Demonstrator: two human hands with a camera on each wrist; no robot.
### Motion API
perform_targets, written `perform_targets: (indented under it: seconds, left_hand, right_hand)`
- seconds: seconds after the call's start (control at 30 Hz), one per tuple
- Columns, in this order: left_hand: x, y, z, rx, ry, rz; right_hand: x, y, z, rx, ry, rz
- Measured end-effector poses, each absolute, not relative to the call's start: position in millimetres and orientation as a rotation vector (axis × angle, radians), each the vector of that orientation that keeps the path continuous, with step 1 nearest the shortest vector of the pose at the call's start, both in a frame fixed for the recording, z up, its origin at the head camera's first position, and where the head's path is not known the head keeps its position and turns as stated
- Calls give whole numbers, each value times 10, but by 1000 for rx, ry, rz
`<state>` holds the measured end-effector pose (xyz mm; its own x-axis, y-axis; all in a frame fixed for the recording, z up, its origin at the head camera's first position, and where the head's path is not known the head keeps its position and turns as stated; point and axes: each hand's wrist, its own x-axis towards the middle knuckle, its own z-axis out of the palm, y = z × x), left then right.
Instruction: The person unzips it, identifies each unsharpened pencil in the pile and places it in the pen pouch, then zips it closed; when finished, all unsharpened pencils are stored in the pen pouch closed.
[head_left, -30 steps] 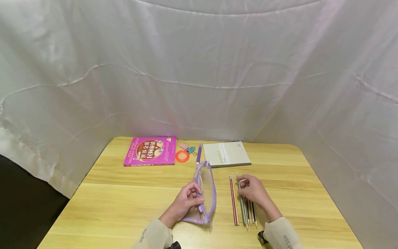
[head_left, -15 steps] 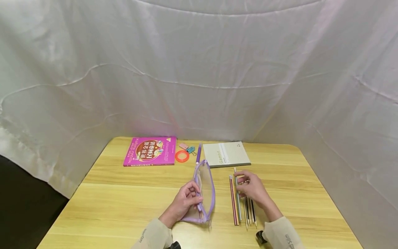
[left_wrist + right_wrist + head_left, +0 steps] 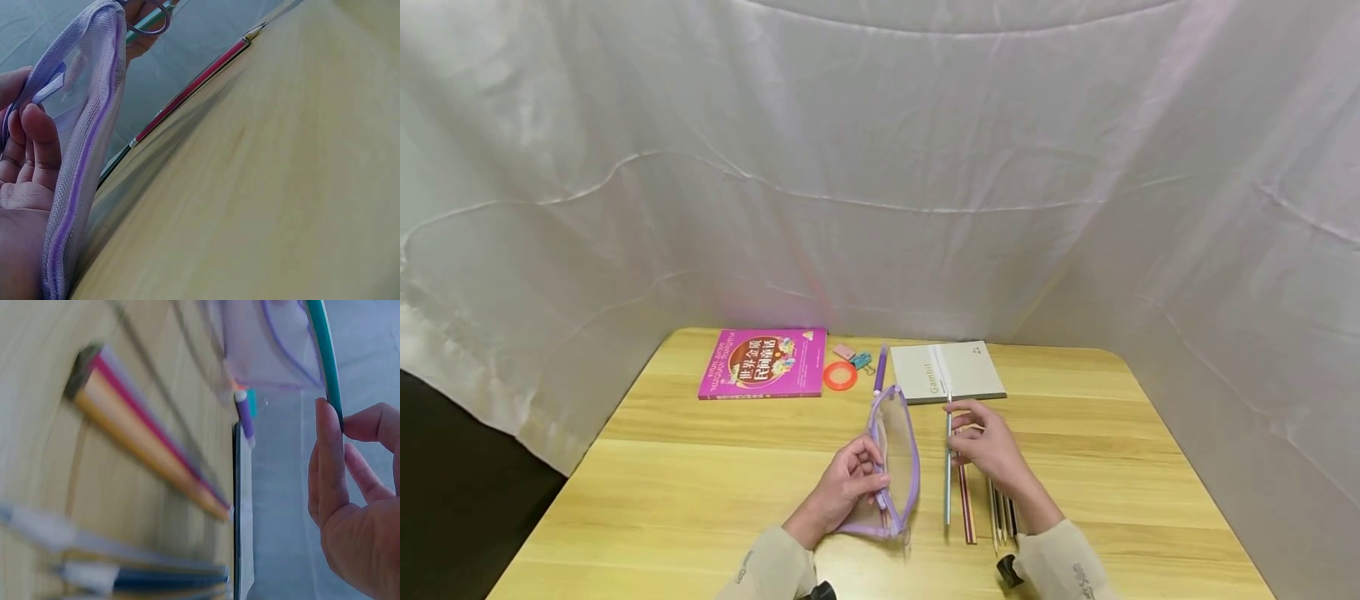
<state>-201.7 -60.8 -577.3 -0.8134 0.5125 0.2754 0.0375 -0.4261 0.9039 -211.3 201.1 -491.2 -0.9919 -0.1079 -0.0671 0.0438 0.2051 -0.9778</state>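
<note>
My left hand (image 3: pixel 844 485) pinches the edge of a purple mesh zip pencil case (image 3: pixel 914 471), whose mouth gapes toward the right. In the left wrist view, thumb and fingers grip the case's fabric (image 3: pixel 78 169) near its zip. My right hand (image 3: pixel 991 443) holds a teal pencil (image 3: pixel 948 492) between thumb and fingers, just right of the case. In the right wrist view that teal pencil (image 3: pixel 326 356) is raised off the table. Beneath it lie a dark red striped pencil (image 3: pixel 967 508) and a yellow one beside it. Several dark pencils (image 3: pixel 1003 512) lie under my right wrist.
At the back left lies a pink book (image 3: pixel 763 364). Beside it are an orange-red tape ring (image 3: pixel 840 376), a pink eraser (image 3: pixel 843 352), a teal binder clip (image 3: pixel 861 361) and a purple marker (image 3: pixel 881 369). A pale notebook (image 3: pixel 947 371) lies behind my right hand.
My right hand has lifted the teal pencil from among the others and carried it left, past the red one, toward the pencil case. The left hand has stayed nearly still.
</note>
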Motion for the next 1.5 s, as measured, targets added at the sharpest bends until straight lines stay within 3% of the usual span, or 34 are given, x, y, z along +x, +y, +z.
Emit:
perform_targets:
  seconds: [0.6, 1.5]
  left_hand:
    - [-2022, -585, -5750, 729, 1494, 2288]
    - [-2028, -602, -5768, 735, 1490, 2284]
  right_hand:
    - [-2224, 1623, -4852, -133, 2404, -2073]
    - [-2101, 1289, -5008, -241, 2534, -1842]
